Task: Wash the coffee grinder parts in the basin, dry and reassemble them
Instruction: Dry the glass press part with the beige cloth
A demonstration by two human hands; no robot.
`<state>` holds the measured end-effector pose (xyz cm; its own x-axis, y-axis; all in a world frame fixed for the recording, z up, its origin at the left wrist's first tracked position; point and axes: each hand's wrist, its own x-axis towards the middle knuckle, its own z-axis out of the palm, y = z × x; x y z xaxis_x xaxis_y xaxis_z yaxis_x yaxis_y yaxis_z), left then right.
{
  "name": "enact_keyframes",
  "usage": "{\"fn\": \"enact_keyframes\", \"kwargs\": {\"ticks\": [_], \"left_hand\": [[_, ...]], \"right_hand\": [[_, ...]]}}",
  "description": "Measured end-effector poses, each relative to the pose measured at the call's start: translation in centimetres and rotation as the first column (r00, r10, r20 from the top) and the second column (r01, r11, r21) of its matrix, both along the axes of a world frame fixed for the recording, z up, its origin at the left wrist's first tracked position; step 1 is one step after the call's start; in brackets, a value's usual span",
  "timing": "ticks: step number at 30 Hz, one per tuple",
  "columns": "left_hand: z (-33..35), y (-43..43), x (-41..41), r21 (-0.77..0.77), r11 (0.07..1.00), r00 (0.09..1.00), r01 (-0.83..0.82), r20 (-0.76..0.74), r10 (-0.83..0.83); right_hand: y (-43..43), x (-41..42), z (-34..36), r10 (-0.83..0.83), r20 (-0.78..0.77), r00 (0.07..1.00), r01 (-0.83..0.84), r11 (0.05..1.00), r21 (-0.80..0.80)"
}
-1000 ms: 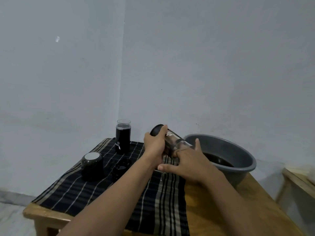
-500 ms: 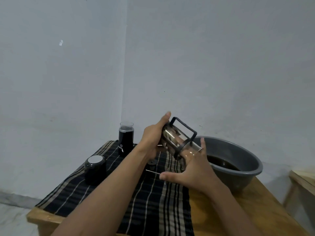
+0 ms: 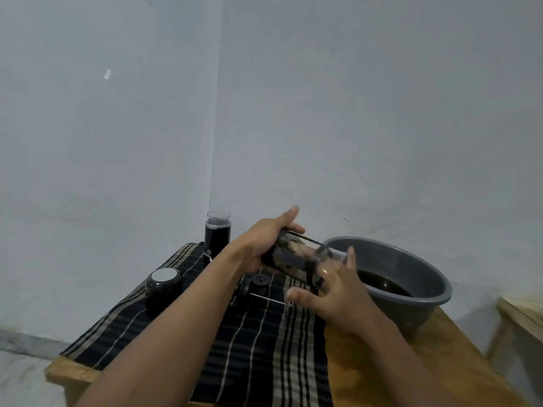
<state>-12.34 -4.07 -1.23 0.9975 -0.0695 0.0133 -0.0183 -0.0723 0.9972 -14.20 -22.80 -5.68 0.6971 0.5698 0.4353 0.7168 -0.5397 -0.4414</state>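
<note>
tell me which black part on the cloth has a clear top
The tall black cylinder at the far edge of the cloth. The squat one has a pale flat top; the small disc has none.

Blurry glass cylinder [image 3: 305, 254] (base hidden)

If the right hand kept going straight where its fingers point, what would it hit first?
Most likely the glass jar held by the left hand: the fingers of the right hand lie at its open end. Whether they reach inside is unclear.
</note>
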Motion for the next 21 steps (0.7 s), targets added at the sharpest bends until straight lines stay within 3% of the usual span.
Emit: {"fn": "enact_keyframes", "kwargs": {"ticks": [1,2,3,4,5,6,7,8,10,11,13,15,16,17,19,21], "left_hand": [[-0.3,-0.4,0.1,0.023,0.998,0.991,-0.053,0.122,0.049],[-0.7,-0.6,0.3,0.026,0.995,0.963,-0.1,0.255,0.09],[-1.1,-0.7,0.6,0.007,0.992,0.921,-0.124,0.374,0.112],[-1.4,-0.6,0.6,-0.011,0.993,0.884,-0.122,0.453,0.113],[-1.5,-0.5,0.7,-0.024,0.994,0.86,-0.11,0.498,0.108],[-1.4,-0.4,0.7,-0.016,0.994,0.86,-0.109,0.501,0.102],[-1.2,-0.2,0.7,0.023,0.993,0.89,-0.119,0.446,0.097],[-1.1,-0.2,0.6,0.1,0.987,0.939,-0.123,0.333,0.083],[-1.0,-0.6,0.3,0.21,0.976,0.997,-0.06,0.063,0.048],[-1.0,-0.9,0.2,0.157,0.985,0.998,-0.067,0.009,0.067],[-1.7,-1.2,0.6,-0.067,0.981,0.979,-0.182,0.086,0.187],[-2.8,-1.1,0.9,-0.271,0.925,0.911,-0.265,0.245,0.332],[-3.2,-0.9,0.8,-0.325,0.907,0.865,-0.266,0.335,0.374],[-3.6,-0.5,0.7,-0.343,0.905,0.817,-0.251,0.426,0.388],[-3.8,0.2,0.6,-0.251,0.945,0.766,-0.209,0.559,0.318],[-3.2,0.9,0.5,-0.05,0.989,0.875,-0.142,0.461,0.149]], "right_hand": [[0.0,-0.4,-0.4,0.117,-0.23,0.966,-0.058,0.967,0.247],[-0.2,-0.6,-0.6,0.355,-0.467,0.81,-0.061,0.843,0.535],[-0.4,-0.9,-0.7,0.583,-0.567,0.582,0.004,0.695,0.719],[-0.6,-1.0,-0.7,0.729,-0.54,0.421,0.093,0.557,0.825],[-1.1,-0.8,-0.8,0.788,-0.505,0.352,0.159,0.481,0.862],[-1.1,-0.9,-0.5,0.796,-0.492,0.352,0.176,0.46,0.87],[-1.3,-1.0,-0.4,0.748,-0.496,0.441,0.141,0.488,0.861],[-1.2,-1.0,-0.3,0.652,-0.497,0.572,0.061,0.571,0.819],[-0.8,-1.1,-0.5,0.315,-0.346,0.884,-0.087,0.837,0.54],[-0.6,-0.9,-0.6,0.193,-0.266,0.944,-0.072,0.912,0.404],[-0.3,-0.7,-0.9,0.206,-0.328,0.922,-0.038,0.891,0.452],[-0.6,-0.7,-0.7,0.542,-0.513,0.666,-0.016,0.697,0.716],[-0.9,-0.9,-0.4,0.686,-0.497,0.532,0.013,0.58,0.814],[-1.2,-1.1,-0.1,0.761,-0.451,0.467,0.056,0.483,0.874],[-1.5,-0.7,-0.1,0.79,-0.392,0.471,0.096,0.395,0.914],[-1.7,0.0,-0.6,0.686,-0.378,0.621,0.038,0.456,0.889]]}}
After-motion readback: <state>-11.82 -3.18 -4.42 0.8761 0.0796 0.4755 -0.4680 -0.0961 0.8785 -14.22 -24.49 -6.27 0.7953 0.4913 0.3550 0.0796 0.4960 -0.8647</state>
